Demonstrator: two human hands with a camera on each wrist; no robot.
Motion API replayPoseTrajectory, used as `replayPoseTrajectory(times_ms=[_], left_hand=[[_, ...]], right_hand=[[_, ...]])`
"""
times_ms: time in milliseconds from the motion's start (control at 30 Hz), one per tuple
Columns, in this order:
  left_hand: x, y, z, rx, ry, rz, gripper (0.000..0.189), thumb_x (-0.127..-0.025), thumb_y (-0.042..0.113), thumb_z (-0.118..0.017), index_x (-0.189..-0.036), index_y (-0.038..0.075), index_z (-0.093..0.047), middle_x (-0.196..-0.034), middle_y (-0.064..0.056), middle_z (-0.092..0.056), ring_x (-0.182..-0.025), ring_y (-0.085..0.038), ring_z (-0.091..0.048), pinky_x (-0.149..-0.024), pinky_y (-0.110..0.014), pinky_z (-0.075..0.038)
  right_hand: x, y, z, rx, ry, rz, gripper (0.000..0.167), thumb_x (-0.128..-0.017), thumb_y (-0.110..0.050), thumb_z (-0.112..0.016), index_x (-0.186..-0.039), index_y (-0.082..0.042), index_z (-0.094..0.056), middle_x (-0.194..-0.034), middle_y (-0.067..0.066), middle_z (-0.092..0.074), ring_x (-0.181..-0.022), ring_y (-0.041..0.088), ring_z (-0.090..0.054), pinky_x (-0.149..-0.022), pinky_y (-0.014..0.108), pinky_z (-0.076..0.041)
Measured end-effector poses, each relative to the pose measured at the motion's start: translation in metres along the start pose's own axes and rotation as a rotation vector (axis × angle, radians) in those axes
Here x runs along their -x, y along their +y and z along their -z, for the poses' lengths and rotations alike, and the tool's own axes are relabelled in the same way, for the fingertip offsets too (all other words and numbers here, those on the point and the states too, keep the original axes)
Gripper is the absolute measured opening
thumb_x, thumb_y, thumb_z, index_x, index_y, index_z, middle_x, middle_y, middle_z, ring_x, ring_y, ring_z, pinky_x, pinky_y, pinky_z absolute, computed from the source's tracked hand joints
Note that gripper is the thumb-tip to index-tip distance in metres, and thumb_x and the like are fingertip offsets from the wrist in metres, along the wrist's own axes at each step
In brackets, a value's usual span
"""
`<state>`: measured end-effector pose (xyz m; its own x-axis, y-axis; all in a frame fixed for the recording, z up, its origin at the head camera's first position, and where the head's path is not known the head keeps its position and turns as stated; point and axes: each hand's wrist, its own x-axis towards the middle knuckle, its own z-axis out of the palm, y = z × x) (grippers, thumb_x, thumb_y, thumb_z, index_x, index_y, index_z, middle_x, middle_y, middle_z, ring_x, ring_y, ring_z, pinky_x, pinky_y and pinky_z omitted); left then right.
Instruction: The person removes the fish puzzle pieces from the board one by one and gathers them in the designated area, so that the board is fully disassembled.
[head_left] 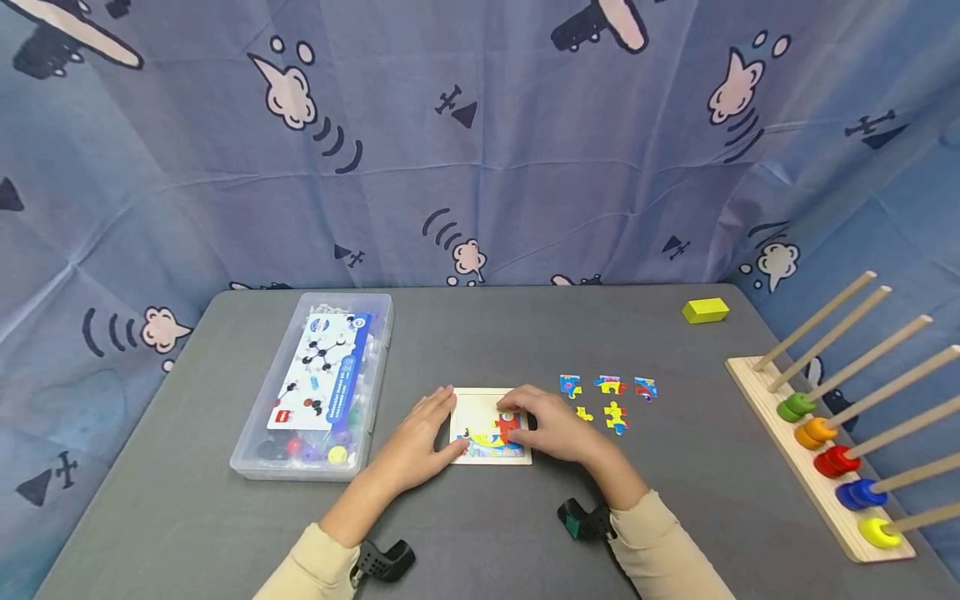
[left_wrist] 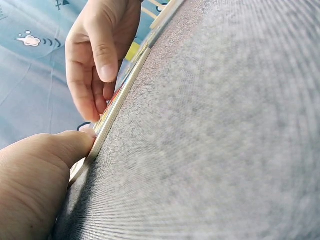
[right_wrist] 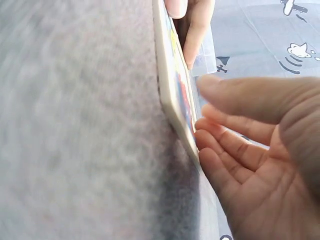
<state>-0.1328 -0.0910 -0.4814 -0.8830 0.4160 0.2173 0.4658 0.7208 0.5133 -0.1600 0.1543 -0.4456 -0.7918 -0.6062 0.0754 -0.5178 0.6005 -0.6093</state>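
Note:
A small wooden jigsaw tray (head_left: 476, 403) lies flat on the table, its lower part filled with colourful pieces and its upper left bare wood. My left hand (head_left: 420, 437) rests along the tray's left side, fingers extended; its thumb (left_wrist: 77, 145) lies on the near rim in the left wrist view. Over the right side arches my right hand (head_left: 553, 425), with a red puzzle piece (head_left: 507, 425) beneath its fingers and thumb. In the right wrist view those fingers (right_wrist: 212, 162) touch the tray's edge, the thumb (right_wrist: 240, 95) held apart from them.
Several loose puzzle pieces (head_left: 615, 417) lie right of the tray. A clear plastic case (head_left: 251, 442) with a molecular model label stands at left. A yellow block (head_left: 705, 311) sits at the back right. Along the right edge is a wooden peg rack (head_left: 847, 533) with coloured rings.

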Motion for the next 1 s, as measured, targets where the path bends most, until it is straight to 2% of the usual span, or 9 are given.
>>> replayPoseTrajectory(times_ms=[167, 433, 700, 1000], left_hand=[[0.0002, 0.0005, 0.0000, 0.003, 0.003, -0.002, 0.067, -0.086, 0.036, -0.066, -0.137, -0.003, -0.045, -0.146, -0.016, -0.042, -0.138, -0.030, -0.035, -0.117, -0.044, -0.027], [0.0003, 0.0001, 0.0003, -0.004, 0.004, -0.008, 0.067, -0.086, 0.035, -0.067, -0.137, -0.004, -0.046, -0.146, -0.017, -0.042, -0.138, -0.030, -0.036, -0.117, -0.044, -0.028], [-0.0002, -0.0002, 0.0007, 0.002, 0.013, -0.021, 0.067, -0.086, 0.035, -0.067, -0.136, -0.005, -0.046, -0.145, -0.018, -0.043, -0.138, -0.031, -0.036, -0.117, -0.044, -0.028], [-0.0001, 0.0006, 0.0000, -0.006, 0.015, -0.018, 0.067, -0.086, 0.035, -0.067, -0.136, -0.005, -0.047, -0.145, -0.017, -0.044, -0.138, -0.031, -0.036, -0.117, -0.044, -0.028]], right_hand=[[-0.0001, -0.0001, -0.0032, 0.039, -0.006, 0.004, 0.030, -0.081, -0.008, -0.072, -0.110, -0.005, -0.066, -0.117, 0.005, -0.059, -0.108, 0.022, -0.057, -0.093, 0.040, -0.050], [-0.0010, 0.0004, -0.0081, 0.021, -0.008, -0.024, 0.028, -0.080, -0.007, -0.072, -0.108, -0.008, -0.064, -0.119, 0.003, -0.056, -0.112, 0.021, -0.054, -0.095, 0.040, -0.049], [0.0010, -0.0016, -0.0087, -0.010, 0.020, -0.024, 0.028, -0.079, -0.005, -0.073, -0.104, -0.009, -0.062, -0.115, 0.003, -0.056, -0.109, 0.021, -0.053, -0.093, 0.040, -0.048], [0.0026, -0.0055, -0.0052, 0.029, 0.009, -0.036, 0.030, -0.080, -0.007, -0.073, -0.108, -0.009, -0.063, -0.108, 0.002, -0.057, -0.100, 0.018, -0.052, -0.090, 0.039, -0.048]])
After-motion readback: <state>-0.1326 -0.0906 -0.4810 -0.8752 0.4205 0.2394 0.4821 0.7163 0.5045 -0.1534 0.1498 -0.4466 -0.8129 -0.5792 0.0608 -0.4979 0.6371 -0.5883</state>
